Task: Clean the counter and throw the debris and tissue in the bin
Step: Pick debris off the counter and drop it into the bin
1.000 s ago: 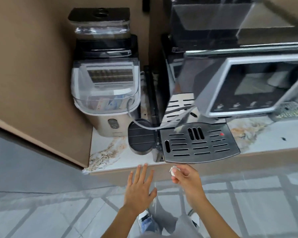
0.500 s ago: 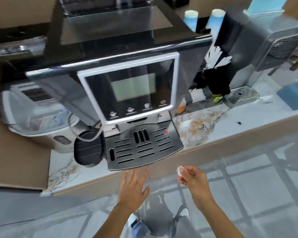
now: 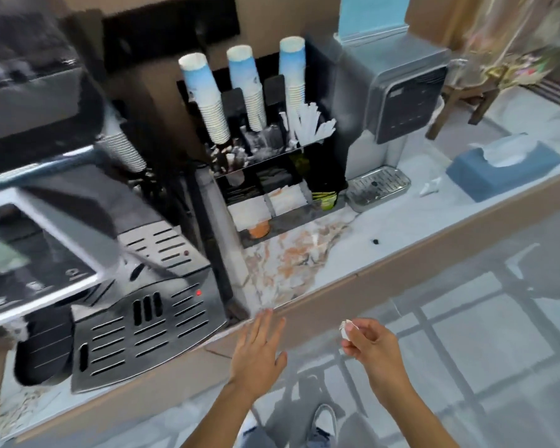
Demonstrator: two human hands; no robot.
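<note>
- A marble-patterned counter (image 3: 398, 221) with a tan front edge runs from lower left to upper right, above a grey tiled floor (image 3: 466, 344); much of the view is motion-blurred.
- A black and silver coffee machine (image 3: 78, 253) fills the counter's left end, its slotted drip tray (image 3: 146, 331) reaching the front edge.
- A black organiser (image 3: 272, 176) stands against the back wall in the middle of the counter, holding three stacks of blue and white paper cups (image 3: 207, 101), white stirrers and small packets.
- Just to the right of the organiser stands a silver water dispenser (image 3: 398, 101), with a metal drip tray (image 3: 379, 187) at its foot.
- A blue tissue box (image 3: 501, 166) sits near the counter's right end, a white sheet sticking out of its top.
- A crumpled white scrap (image 3: 430, 188) lies on the counter between the metal drip tray and the tissue box.
- A small dark speck (image 3: 375, 241) lies on bare marble toward the front edge, to the right of the brown veining.
- The left hand (image 3: 259, 354) is flat, fingers spread, its fingertips at the counter's front edge just right of the coffee machine; it holds nothing.
- The right hand (image 3: 372, 345) is off the counter, over the floor in front of the edge, its thumb and fingers pinching a small wad of white tissue (image 3: 346, 328).
- No bin appears in the view.
- Below the forearms, shoes (image 3: 324, 421) are visible on the floor tiles.
</note>
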